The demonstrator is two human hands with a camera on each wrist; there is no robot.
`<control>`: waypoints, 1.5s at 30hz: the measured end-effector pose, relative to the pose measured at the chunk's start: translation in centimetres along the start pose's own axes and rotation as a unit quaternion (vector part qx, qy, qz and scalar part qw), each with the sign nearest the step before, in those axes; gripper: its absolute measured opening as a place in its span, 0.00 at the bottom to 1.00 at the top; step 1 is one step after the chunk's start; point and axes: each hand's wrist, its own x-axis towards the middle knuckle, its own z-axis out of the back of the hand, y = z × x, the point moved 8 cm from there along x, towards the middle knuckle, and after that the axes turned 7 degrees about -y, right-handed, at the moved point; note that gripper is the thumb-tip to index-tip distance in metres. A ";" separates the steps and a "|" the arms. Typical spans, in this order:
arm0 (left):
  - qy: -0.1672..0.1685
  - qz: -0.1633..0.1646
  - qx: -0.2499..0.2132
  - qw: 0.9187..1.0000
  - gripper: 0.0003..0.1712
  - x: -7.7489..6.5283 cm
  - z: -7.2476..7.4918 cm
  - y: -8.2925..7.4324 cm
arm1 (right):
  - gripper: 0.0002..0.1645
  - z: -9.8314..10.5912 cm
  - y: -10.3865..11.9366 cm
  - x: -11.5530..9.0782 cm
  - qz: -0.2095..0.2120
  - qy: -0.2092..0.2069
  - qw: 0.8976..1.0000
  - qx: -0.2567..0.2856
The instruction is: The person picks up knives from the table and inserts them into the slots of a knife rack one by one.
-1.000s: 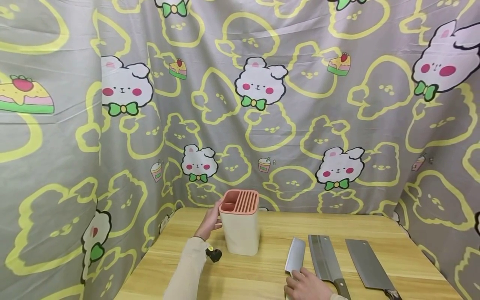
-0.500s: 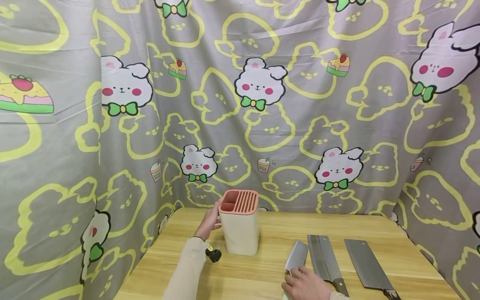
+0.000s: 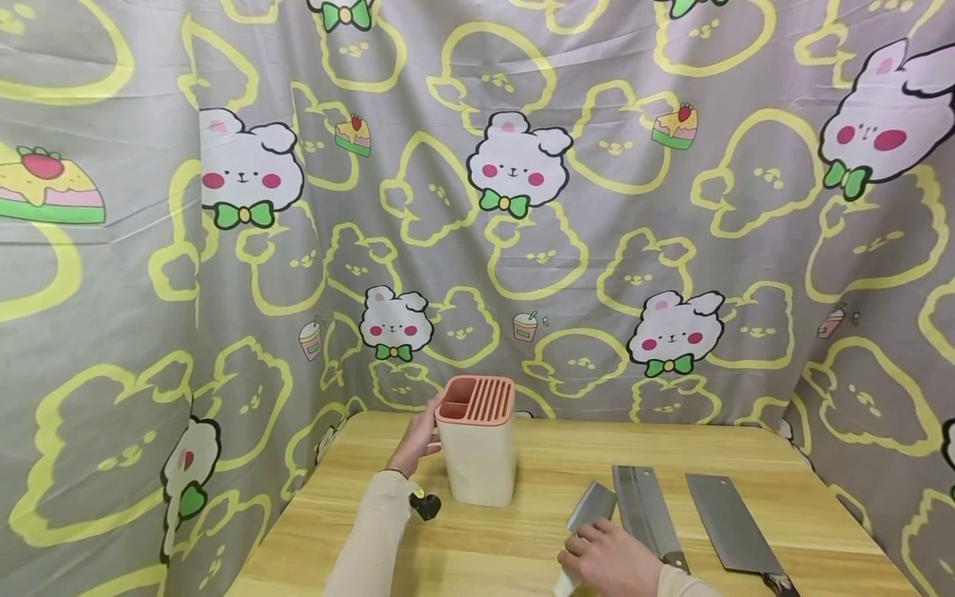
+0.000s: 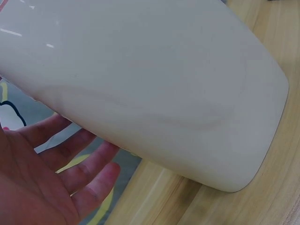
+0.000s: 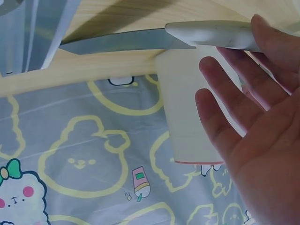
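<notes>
A cream knife block [image 3: 479, 468] with a pink slotted top stands upright on the table. Against its left side rests my left hand [image 3: 419, 438]; in the left wrist view the extended fingers [image 4: 93, 161] reach along the block's wall, and the thumb is hidden. My right hand [image 3: 613, 560] pinches the white handle [image 5: 211, 35] of a kitchen knife [image 3: 593, 504] between thumb and fingers. Its blade looks tilted in the right wrist view. Just right of this knife lies a cleaver [image 3: 640, 502], its handle partly covered by my right hand and sleeve.
Another wide cleaver [image 3: 727, 522] with a dark handle lies flat farther right. The wooden table [image 3: 567, 448] ends at a patterned grey curtain [image 3: 477, 249] at the back and sides. A small black device [image 3: 427, 506] sits at my left wrist.
The right hand has turned the white-handled knife, so its blade tip has swung right, nearer the middle cleaver, and its handle end left. The left hand and block have stayed put.
</notes>
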 end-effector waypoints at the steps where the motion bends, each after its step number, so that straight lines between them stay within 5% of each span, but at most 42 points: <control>1: 0.000 0.000 0.000 1.000 0.48 0.0 0.0 -0.1 | 0.19 0.2 -0.1 0.1 -0.003 0.002 1.000 0.010; 11: -0.002 0.003 0.000 1.000 0.49 0.2 0.0 0.1 | 0.10 1.8 -0.8 0.9 -0.015 0.015 0.999 0.038; 31: -0.006 0.008 0.005 1.000 0.50 0.2 0.1 0.2 | 0.20 3.5 -2.1 1.5 -0.039 0.061 0.997 0.039; 45: -0.005 0.011 0.000 1.000 0.52 0.2 0.1 0.2 | 0.17 4.4 -3.0 1.9 -0.084 0.083 0.993 0.030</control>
